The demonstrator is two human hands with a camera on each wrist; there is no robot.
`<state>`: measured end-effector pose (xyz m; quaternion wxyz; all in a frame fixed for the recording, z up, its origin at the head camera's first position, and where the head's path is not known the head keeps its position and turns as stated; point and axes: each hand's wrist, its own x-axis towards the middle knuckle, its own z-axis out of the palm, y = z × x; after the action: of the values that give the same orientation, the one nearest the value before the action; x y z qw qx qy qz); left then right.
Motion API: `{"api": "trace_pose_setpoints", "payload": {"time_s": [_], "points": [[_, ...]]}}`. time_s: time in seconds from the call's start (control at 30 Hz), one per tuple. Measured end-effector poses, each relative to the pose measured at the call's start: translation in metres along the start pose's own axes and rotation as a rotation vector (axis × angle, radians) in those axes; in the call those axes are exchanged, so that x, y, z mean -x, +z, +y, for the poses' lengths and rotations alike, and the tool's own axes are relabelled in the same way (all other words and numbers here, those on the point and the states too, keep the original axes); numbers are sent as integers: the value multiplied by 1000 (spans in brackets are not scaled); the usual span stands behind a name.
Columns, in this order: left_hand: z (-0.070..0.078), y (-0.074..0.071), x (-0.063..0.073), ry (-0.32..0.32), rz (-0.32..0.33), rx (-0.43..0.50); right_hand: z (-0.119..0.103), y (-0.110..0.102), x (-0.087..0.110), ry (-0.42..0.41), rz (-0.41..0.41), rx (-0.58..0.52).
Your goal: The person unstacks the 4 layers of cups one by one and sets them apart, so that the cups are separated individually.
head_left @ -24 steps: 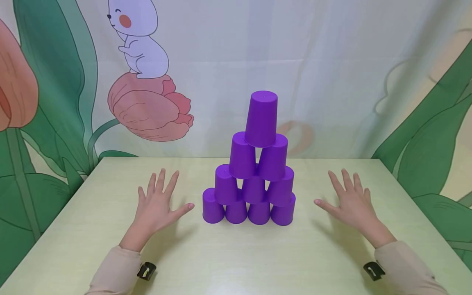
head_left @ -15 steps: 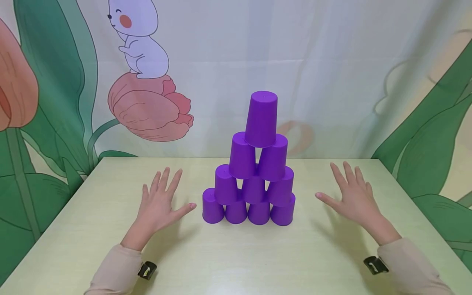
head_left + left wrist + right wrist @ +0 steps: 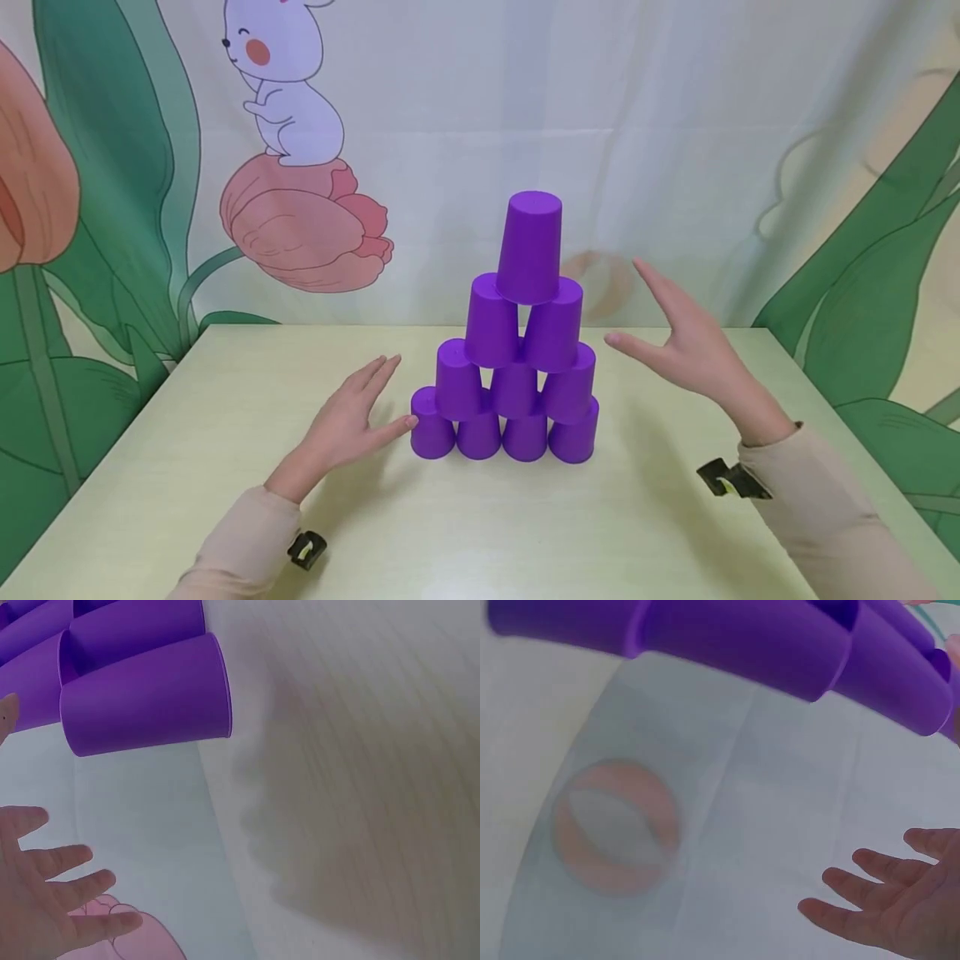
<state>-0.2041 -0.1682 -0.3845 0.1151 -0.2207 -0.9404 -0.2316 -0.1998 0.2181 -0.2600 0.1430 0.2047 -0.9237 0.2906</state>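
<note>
Several purple cups stand upside down in a pyramid, with a single top cup (image 3: 530, 250) over narrowing rows. At the lower left of the stack is my left hand (image 3: 341, 425), fingers extended, its thumb tip overlapping the bottom-left cup (image 3: 433, 433) in the head view. My right hand (image 3: 693, 342) is raised to the right of the upper rows, thumb and fingers spread apart, holding nothing. The left wrist view shows the left fingers (image 3: 82, 889) straight beside a bottom cup (image 3: 150, 697). In the right wrist view the right fingers (image 3: 862, 892) are extended below the slanting line of cups (image 3: 742, 645).
The cups stand on a pale wooden table (image 3: 480, 533). Behind its far edge hangs a curtain (image 3: 435, 150) printed with a rabbit, tulips and leaves. Beige sleeves and a black wrist camera (image 3: 307, 550) on each wrist lie at the front.
My right hand has risen and moved left toward the upper cups. My left hand has shifted right, closer to the bottom-left cup. The pyramid stands as before; the head view has tilted slightly.
</note>
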Motion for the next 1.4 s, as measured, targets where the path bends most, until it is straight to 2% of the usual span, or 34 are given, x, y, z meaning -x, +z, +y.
{"api": "trace_pose_setpoints", "payload": {"time_s": [0.13, 0.3, 0.43, 0.6, 0.9, 1.23, 1.4], "points": [[1, 5, -3, -7, -37, 88, -16, 2, -14, -7, 37, -117], [0, 10, -7, 42, -33, 187, -31, 8, -31, -10, 68, -276], [-1, 13, -8, 66, -53, 263, -43, 13, -43, 0, 73, -369], [-1, 17, -9, 78, -95, 312, -52, 18, -54, 10, 52, -456], [1, 20, -12, 49, -139, 364, -60, 27, -63, -2, 6, -548], [1, 23, -14, 76, -138, 385, -65, 25, -60, -17, 63, -564], [1, 22, -14, 30, -150, 404, -64, 18, -56, -30, 92, -580]]}}
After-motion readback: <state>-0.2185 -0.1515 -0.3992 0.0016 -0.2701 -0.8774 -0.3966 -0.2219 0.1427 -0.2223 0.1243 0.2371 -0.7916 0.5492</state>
